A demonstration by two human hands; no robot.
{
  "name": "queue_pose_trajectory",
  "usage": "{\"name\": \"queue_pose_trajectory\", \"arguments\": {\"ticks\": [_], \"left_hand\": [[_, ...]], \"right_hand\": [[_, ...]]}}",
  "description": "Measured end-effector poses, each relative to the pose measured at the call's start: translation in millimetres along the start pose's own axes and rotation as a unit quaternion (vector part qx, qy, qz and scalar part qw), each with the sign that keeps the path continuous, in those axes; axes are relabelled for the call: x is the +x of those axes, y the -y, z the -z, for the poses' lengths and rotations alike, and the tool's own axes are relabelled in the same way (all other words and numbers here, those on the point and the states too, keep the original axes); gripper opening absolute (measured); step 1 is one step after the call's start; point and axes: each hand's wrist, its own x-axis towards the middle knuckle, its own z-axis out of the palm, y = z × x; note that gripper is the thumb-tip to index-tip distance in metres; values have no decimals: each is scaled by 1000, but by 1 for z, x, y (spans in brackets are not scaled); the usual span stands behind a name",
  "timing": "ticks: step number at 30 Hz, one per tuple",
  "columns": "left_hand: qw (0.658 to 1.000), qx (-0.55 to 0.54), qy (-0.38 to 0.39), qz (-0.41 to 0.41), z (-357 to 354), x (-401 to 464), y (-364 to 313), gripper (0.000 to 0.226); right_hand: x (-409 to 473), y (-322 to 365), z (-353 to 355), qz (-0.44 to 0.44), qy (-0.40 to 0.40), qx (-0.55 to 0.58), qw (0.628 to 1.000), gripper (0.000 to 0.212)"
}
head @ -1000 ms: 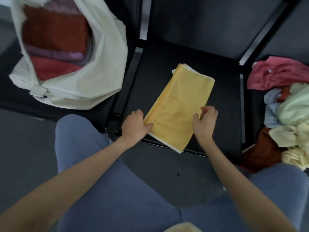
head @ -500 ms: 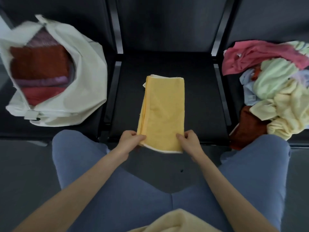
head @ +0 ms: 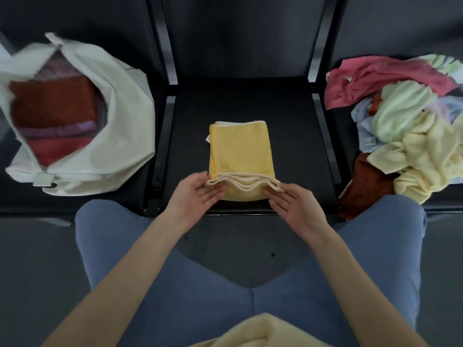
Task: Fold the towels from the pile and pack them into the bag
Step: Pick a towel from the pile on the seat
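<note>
The yellow towel (head: 241,149) lies folded on the middle seat (head: 295,136) of a dark bench, a narrow rectangle whose long axis runs straight from the seat's front edge toward the backrest. Its near end is lifted off the seat and curls back over itself, the pale hemmed edges showing in wavy layers, while the far end lies flat with a small tag poking out on the left.

Both forearms reach forward over the person's blue-clad knees. The left hand (head: 198,192) pinches the near left corner of the towel between thumb and fingers, palm turned inward. The right hand (head: 292,200) does the same at the near right corner, its fingers fairly straight beneath the hem with the thumb on top. The two hands sit at about the same level, just over the seat's front edge.

Left of that seat, a white bag (head: 125,136) gapes open with folded rust, purple and red towels stacked inside. Right of the seat sits the pile (head: 406,121) of loose towels, pink, mint, pale yellow, light blue and brown.
</note>
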Motion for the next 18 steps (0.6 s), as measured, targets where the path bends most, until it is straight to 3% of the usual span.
{"name": "queue_pose_trajectory", "arguments": {"ticks": [3,8,10,12,13,14,15,17,18], "left_hand": [[999,-50,-15,-4,-10,22,-1,37],[991,82,-85,-57,-24,55,13,33],[978,172,-92,-72,-29,61,19,32],[942,298,-78,-136,-28,63,23,47],[903,385,-66,-181,-26,62,24,55],[843,485,-53,-227,-20,61,25,59],[764,583,-35,-275,-12,61,24,58],[597,722,22,-350,3,61,22,46],[533,762,49,-364,10,62,22,41]], "right_hand": [[14,5,-15,11,1,21,1000,28],[46,8,-34,-11,-59,3,998,21],[57,4,-35,-14,-84,-44,995,40],[63,-4,-33,19,-96,-149,984,64],[63,-8,-30,52,-92,-229,968,72],[61,-10,-27,98,-80,-332,935,74],[58,-11,-23,154,-63,-449,878,74],[57,-13,-13,253,-7,-644,722,71],[59,-14,-7,270,20,-711,649,72]]}}
